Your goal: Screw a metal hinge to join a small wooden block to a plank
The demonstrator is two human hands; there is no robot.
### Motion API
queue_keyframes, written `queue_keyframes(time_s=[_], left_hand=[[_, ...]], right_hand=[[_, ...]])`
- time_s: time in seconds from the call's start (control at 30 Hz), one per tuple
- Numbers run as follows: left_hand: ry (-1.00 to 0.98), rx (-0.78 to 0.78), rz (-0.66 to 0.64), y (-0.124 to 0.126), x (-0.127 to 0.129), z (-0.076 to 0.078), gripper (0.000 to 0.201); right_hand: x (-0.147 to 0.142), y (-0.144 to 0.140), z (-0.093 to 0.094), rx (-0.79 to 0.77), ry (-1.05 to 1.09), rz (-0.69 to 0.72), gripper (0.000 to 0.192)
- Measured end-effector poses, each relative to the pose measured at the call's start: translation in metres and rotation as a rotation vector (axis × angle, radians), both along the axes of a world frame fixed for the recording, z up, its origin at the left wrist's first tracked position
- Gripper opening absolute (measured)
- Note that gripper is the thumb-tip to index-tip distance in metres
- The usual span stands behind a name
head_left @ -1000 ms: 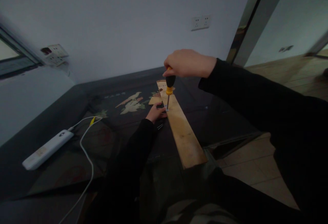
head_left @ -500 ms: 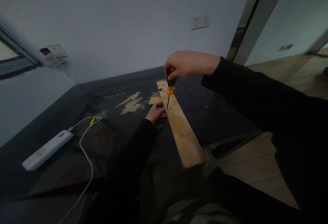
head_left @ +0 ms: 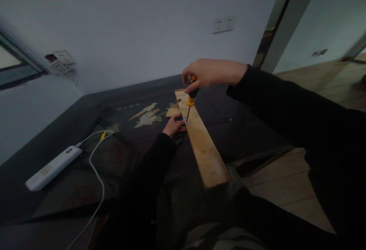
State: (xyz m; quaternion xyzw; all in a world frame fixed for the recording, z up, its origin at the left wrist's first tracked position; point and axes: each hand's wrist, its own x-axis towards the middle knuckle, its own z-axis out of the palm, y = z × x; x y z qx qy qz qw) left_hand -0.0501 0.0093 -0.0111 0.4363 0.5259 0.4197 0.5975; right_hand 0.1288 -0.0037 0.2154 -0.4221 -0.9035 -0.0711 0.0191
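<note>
A long wooden board (head_left: 204, 143) lies on the dark table, its near end reaching past the table's front edge. My right hand (head_left: 201, 75) is closed round the black and yellow handle of a screwdriver (head_left: 191, 100). The screwdriver stands nearly upright, slightly tilted, its tip on a small metal fitting (head_left: 185, 120) at the board's left edge. My left hand (head_left: 174, 125) pinches at this fitting and touches the board's side; its exact shape is too small to make out. A few thin screws or nails (head_left: 178, 141) lie just below my left hand.
A smaller wooden piece (head_left: 173, 112) lies left of the board. On the table's (head_left: 137, 143) left side rests a white power bank (head_left: 54, 168), with a white cable (head_left: 98, 177) running over the front edge. Wall sockets (head_left: 223, 24) are behind.
My right hand's fingers have shifted round the handle, and the screwdriver's top leans a little further right. The left hand and board stay where they were.
</note>
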Motion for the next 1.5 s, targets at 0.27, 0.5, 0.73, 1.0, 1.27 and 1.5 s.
queue_keyframes(time_s=[0.27, 0.5, 0.73, 1.0, 1.27, 1.5], left_hand=[[-0.002, -0.002, -0.007, 0.003, 0.000, -0.003, 0.058], [0.002, -0.019, 0.012, 0.002, 0.002, 0.000, 0.061], [0.006, -0.005, -0.010, 0.001, 0.000, -0.001, 0.055], [0.003, -0.002, -0.014, 0.001, 0.000, 0.000, 0.059], [0.027, -0.017, -0.002, -0.001, 0.002, 0.002, 0.056], [0.009, -0.014, 0.009, -0.003, 0.002, 0.003, 0.050]], right_hand=[[-0.003, -0.005, 0.001, 0.073, -0.028, 0.003, 0.031], [-0.016, -0.009, -0.013, 0.176, 0.093, -0.189, 0.050], [-0.003, -0.001, 0.001, -0.026, -0.042, 0.029, 0.041], [-0.008, -0.010, 0.003, 0.013, -0.085, -0.062, 0.037], [-0.009, -0.007, -0.002, 0.096, 0.012, -0.159, 0.050], [0.002, 0.004, 0.006, -0.019, -0.009, 0.065, 0.034]])
